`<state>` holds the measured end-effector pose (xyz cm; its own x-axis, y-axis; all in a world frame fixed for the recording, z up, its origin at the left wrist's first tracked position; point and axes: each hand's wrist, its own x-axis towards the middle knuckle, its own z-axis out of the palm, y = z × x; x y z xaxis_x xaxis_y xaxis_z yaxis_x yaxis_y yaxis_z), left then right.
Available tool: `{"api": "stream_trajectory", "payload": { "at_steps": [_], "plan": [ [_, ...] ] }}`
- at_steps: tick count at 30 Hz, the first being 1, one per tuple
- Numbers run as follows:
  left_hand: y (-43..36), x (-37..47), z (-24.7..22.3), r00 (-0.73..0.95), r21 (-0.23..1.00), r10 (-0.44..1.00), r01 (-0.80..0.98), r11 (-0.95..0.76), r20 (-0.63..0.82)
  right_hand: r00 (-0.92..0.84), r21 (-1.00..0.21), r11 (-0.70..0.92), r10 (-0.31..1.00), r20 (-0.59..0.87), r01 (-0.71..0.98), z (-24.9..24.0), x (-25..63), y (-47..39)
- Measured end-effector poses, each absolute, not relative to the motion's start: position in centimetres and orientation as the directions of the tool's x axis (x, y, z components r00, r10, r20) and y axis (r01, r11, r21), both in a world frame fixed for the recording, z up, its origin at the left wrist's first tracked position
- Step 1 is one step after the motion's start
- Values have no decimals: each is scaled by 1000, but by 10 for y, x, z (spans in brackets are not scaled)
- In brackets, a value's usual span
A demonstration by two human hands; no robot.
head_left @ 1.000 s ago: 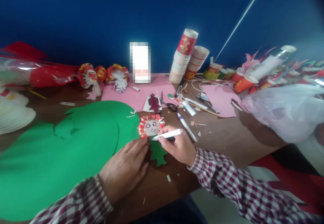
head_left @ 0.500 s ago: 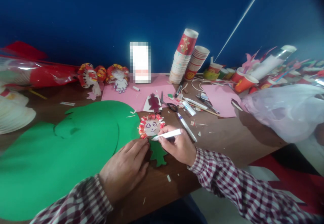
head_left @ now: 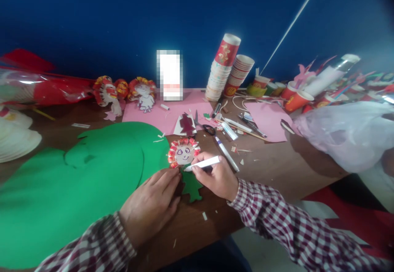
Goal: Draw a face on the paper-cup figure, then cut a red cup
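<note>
My right hand (head_left: 217,177) pinches a white marker (head_left: 207,163); just under this grip lies the doll (head_left: 191,184), and my left hand (head_left: 152,206) rests unclenched at its edge

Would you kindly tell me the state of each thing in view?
Doll, lying flat, face drawn
White marker, held tilted, tip at doll
Left hand, fingertips at doll's edge
Right hand, closed around white marker
Purple-ended marker, lying loose
Scissors, lying down, blade opening unclear
Tall cup stack, cups nested
Plastic bag, bunched up
Green sheet, spread out

left hand (head_left: 150,200): palm down, fingers (head_left: 164,177) together | right hand (head_left: 218,177): fingers pinched
</note>
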<state>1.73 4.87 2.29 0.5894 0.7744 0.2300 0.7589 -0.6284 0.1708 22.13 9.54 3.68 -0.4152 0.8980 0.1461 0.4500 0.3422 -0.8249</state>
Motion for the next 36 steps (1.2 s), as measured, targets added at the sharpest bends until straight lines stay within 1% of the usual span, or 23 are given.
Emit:
{"api": "stream_trajectory", "payload": {
  "at_steps": [25,36],
  "plan": [
    [49,17,21,611,119,752,751,-650,249,-411,-839,323,902,133,439,35,221,95],
    [49,17,19,602,143,758,752,-644,250,-411,-838,330,901,141,435,34,221,94]
  ]
}}
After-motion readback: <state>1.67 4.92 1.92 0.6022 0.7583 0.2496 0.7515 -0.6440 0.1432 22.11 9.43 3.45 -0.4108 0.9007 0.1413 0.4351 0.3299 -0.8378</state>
